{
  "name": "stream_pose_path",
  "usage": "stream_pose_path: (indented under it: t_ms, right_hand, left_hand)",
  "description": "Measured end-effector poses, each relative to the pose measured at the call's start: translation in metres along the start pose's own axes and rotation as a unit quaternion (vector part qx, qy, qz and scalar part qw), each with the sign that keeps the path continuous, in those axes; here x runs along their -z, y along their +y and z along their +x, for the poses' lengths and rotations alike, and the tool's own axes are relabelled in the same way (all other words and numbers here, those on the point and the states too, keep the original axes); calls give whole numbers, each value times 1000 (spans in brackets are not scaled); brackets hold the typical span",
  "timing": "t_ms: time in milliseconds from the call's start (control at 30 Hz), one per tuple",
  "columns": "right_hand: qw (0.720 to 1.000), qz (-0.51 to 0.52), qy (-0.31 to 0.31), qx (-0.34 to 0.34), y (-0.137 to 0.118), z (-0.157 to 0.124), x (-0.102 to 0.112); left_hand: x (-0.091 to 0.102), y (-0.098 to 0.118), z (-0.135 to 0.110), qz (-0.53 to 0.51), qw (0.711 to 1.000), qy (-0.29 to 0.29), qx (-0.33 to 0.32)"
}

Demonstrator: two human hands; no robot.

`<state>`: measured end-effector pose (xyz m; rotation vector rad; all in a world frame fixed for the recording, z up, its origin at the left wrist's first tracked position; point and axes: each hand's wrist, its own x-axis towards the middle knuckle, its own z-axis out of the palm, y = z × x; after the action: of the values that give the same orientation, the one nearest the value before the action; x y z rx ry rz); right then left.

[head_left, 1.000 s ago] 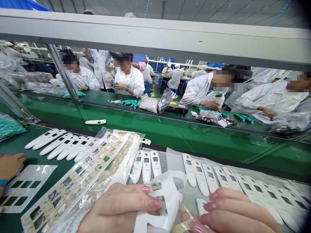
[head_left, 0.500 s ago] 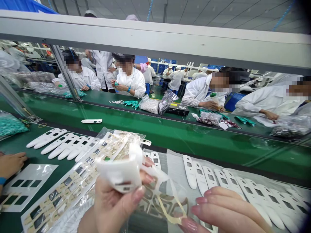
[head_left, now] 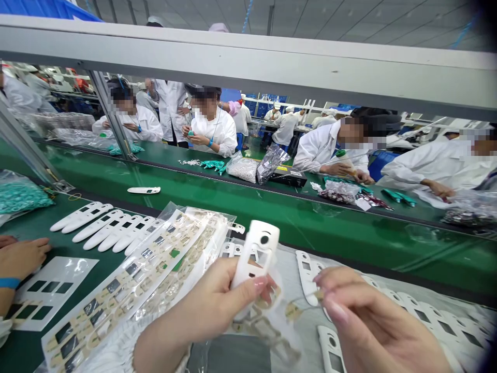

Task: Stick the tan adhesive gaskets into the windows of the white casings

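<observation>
Left hand: the left hand (head_left: 209,305) is holding a white plastic casing (head_left: 256,254) in a narrow grip, with one pink-nailed finger lying across the casing's lower end

Right hand: the right hand (head_left: 368,321) is pinching a small tan film piece (head_left: 293,312) narrowly between its fingertips, at about 3 o'clock from the left hand

Casing position: the casing is standing almost upright in the left hand, at about 2 o'clock from the palm

Casing handling: it is looking light, stiff and glossy, so the long edges, clear of its openings, seem the safest hold

Film handling: the piece is looking thin, limp and easily creased, so a corner seems the best hold

Around the hands: die-cut film sheets (head_left: 132,290) are lying at 10 o'clock from the left hand, white casing shells (head_left: 112,230) are lying in rows on the green bench (head_left: 34,223) at 11 o'clock, and more white casing shells (head_left: 411,305) are lying at 3 o'clock from the right hand

Co-worker: a co-worker's hand (head_left: 23,256) is resting at 9 o'clock, beside a printed sheet (head_left: 54,292)
</observation>
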<state>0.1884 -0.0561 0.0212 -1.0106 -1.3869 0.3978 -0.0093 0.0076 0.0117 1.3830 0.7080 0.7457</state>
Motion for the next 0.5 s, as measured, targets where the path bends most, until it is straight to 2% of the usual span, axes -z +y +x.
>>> stream_pose_path:
  t_ms: [67, 133, 267, 500]
  right_hand:
    - [991, 52, -2, -125, 3, 2, -4]
    - [979, 81, -13, -187, 6, 3, -5]
    - [971, 97, -61, -208, 14, 2, -2]
    - [984, 13, -21, -175, 11, -7, -8]
  left_hand:
    - [-3, -1, 0, 26, 997, -49, 51]
    - [-5, -1, 1, 49, 993, -79, 69]
    - [-8, 2, 2, 29, 991, -112, 60]
    - [-12, 5, 1, -25, 986, -139, 88]
